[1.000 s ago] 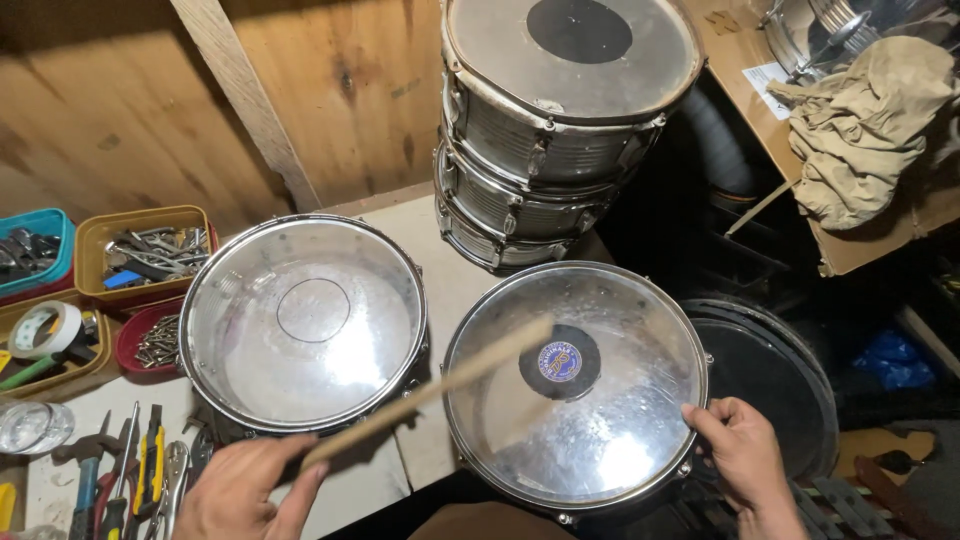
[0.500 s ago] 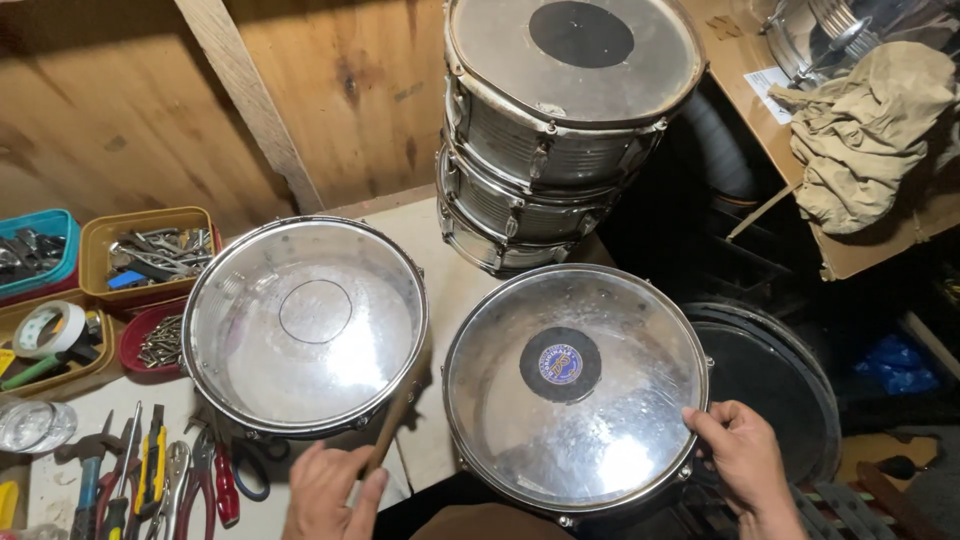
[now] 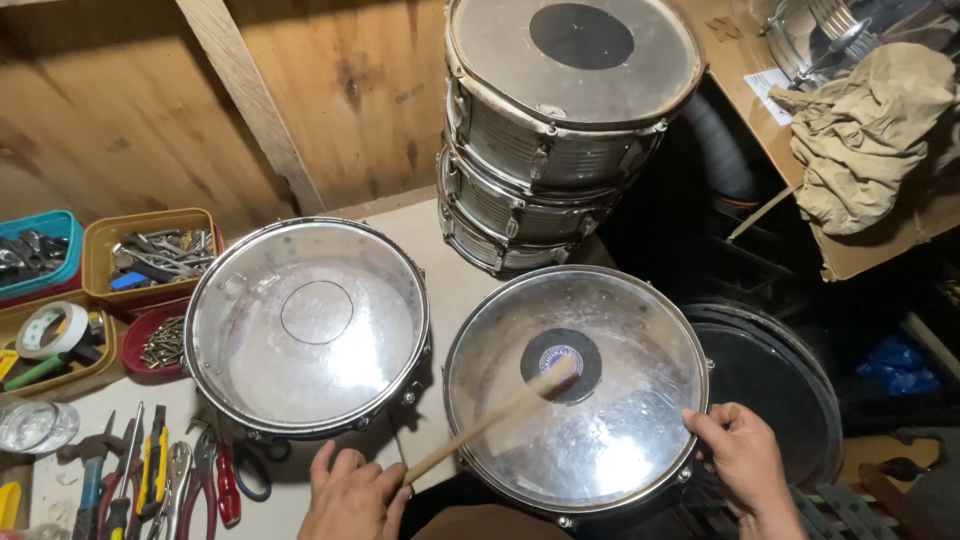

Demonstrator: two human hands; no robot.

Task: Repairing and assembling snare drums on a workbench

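While left hand [image 3: 352,496] grips it, drumstick [image 3: 490,423] touches drum [image 3: 620,440].

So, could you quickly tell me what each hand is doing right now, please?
Left hand: closed around a wooden drumstick, its tip over the near drum.
Right hand: fingers curled on that drum's rim, holding nothing else.

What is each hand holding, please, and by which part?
Left hand grips a drumstick by its near end; right hand holds the drum by its rim.
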